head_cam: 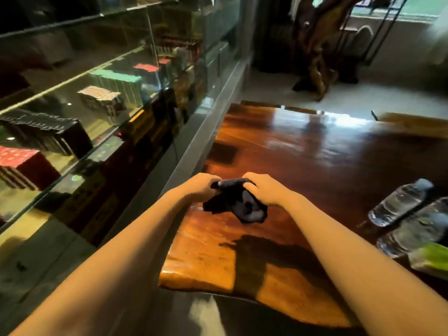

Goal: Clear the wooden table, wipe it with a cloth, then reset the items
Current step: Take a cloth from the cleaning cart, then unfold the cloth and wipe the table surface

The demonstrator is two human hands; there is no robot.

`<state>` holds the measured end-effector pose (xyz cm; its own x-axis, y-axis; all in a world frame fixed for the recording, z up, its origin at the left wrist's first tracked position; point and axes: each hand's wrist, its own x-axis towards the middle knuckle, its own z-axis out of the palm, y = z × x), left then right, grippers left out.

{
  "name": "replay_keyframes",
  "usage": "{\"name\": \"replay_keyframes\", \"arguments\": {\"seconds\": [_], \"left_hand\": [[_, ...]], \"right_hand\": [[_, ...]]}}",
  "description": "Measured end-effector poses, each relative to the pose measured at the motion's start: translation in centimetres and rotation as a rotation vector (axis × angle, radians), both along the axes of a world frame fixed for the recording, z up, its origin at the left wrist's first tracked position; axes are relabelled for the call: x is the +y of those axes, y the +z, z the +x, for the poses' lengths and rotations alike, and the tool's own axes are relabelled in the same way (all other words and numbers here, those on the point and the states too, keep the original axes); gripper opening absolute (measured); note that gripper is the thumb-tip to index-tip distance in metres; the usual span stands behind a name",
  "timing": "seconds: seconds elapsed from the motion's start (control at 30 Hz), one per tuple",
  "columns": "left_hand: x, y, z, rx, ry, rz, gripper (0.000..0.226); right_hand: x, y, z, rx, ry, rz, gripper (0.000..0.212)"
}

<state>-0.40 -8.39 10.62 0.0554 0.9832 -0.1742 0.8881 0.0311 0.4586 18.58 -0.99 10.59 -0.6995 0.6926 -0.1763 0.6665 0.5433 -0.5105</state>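
Observation:
A dark cloth [238, 202] hangs bunched between both my hands, just above the near left part of the glossy wooden table [315, 151]. My left hand [200, 187] grips its left end and my right hand [263, 189] grips its right end. The cloth's lower folds droop toward the tabletop. Two clear plastic water bottles [400, 202] lie on their sides at the table's right edge, the nearer bottle [412, 234] next to a green and white packet [431, 259].
A glass display case [97, 105] with stacked boxes runs along the left, with a narrow gap to the table. A carved wooden stand [315, 57] rises on the pale floor beyond the table's far end.

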Motion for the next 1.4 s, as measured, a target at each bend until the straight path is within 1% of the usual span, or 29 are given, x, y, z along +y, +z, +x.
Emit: {"name": "replay_keyframes", "arguments": {"seconds": [0.13,0.17,0.2,0.27,0.3,0.33,0.4,0.47,0.53,0.6,0.67,0.73,0.77,0.8,0.83,0.9,0.97,1.03,1.1,1.17,1.27,1.4], "left_hand": [[2.2,-0.1,3.3,-0.038,-0.072,0.003,0.019],[2.6,-0.1,4.2,-0.044,-0.080,0.005,0.018],[3.0,-0.2,5.1,-0.049,-0.087,0.007,0.017],[3.8,-0.2,6.9,-0.058,-0.091,0.011,0.019],[4.2,-0.2,7.8,-0.060,-0.089,0.014,0.019],[4.5,-0.2,8.6,-0.062,-0.087,0.017,0.019],[5.2,-0.2,9.8,-0.067,-0.086,0.012,0.018],[5.7,-0.3,10.6,-0.062,-0.086,0.000,0.017],[6.0,-0.7,11.1,-0.064,-0.079,0.001,0.015],[6.1,-1.0,11.7,-0.084,-0.066,0.027,0.016],[6.3,-1.2,12.5,-0.099,-0.049,0.061,0.018],[6.6,-1.3,13.3,-0.103,-0.036,0.084,0.019],[6.8,-1.4,13.7,-0.099,-0.033,0.090,0.019],[7.1,-1.4,14.0,-0.094,-0.033,0.090,0.019],[7.3,-1.5,14.2,-0.088,-0.035,0.088,0.019],[7.7,-1.7,14.2,-0.068,-0.052,0.076,0.017],[8.0,-2.1,13.9,-0.049,-0.066,0.062,0.015],[8.3,-2.5,13.3,-0.043,-0.078,0.058,0.018],[8.6,-3.1,12.5,-0.034,-0.096,0.056,0.019],[9.0,-3.6,11.9,-0.034,-0.101,0.047,0.018],[10.2,-4.1,10.9,-0.032,-0.107,0.056,0.016],[12.5,-4.7,9.8,-0.026,-0.117,0.161,0.021]], "right_hand": [[1.0,-0.5,3.9,0.021,-0.064,-0.042,0.028],[1.2,-0.6,4.7,0.015,-0.065,-0.046,0.033],[1.4,-0.7,5.6,-0.010,-0.063,-0.024,0.043],[1.6,-1.3,6.9,-0.094,-0.061,0.066,0.064],[1.8,-1.7,7.5,-0.128,-0.064,0.095,0.069],[2.0,-2.3,8.0,-0.153,-0.069,0.108,0.069],[2.7,-3.3,9.0,-0.162,-0.083,0.079,0.061],[3.2,-3.9,10.3,-0.096,-0.107,-0.043,0.055],[3.7,-4.2,11.6,-0.039,-0.120,-0.117,0.055],[3.9,-4.5,12.3,-0.037,-0.110,-0.093,0.060],[3.6,-4.8,12.3,-0.028,-0.105,-0.088,0.074],[3.1,-5.3,11.8,-0.038,-0.156,-0.074,0.093],[2.8,-5.8,11.6,-0.056,-0.199,-0.037,0.096],[2.6,-6.3,11.5,-0.073,-0.246,0.009,0.094],[2.5,-6.7,11.4,-0.083,-0.290,0.052,0.087],[2.7,-7.3,11.4,-0.083,-0.347,0.085,0.067],[3.2,-7.3,11.9,-0.061,-0.334,0.036,0.048],[4.0,-6.9,12.6,-0.054,-0.290,-0.020,0.031],[4.7,-6.3,13.0,-0.073,-0.258,-0.043,0.021],[5.5,-5.9,12.9,-0.086,-0.236,-0.035,0.021],[6.6,-5.8,12.2,-0.081,-0.239,0.019,0.032],[8.2,-6.1,10.9,-0.045,-0.301,0.170,0.042]]}}
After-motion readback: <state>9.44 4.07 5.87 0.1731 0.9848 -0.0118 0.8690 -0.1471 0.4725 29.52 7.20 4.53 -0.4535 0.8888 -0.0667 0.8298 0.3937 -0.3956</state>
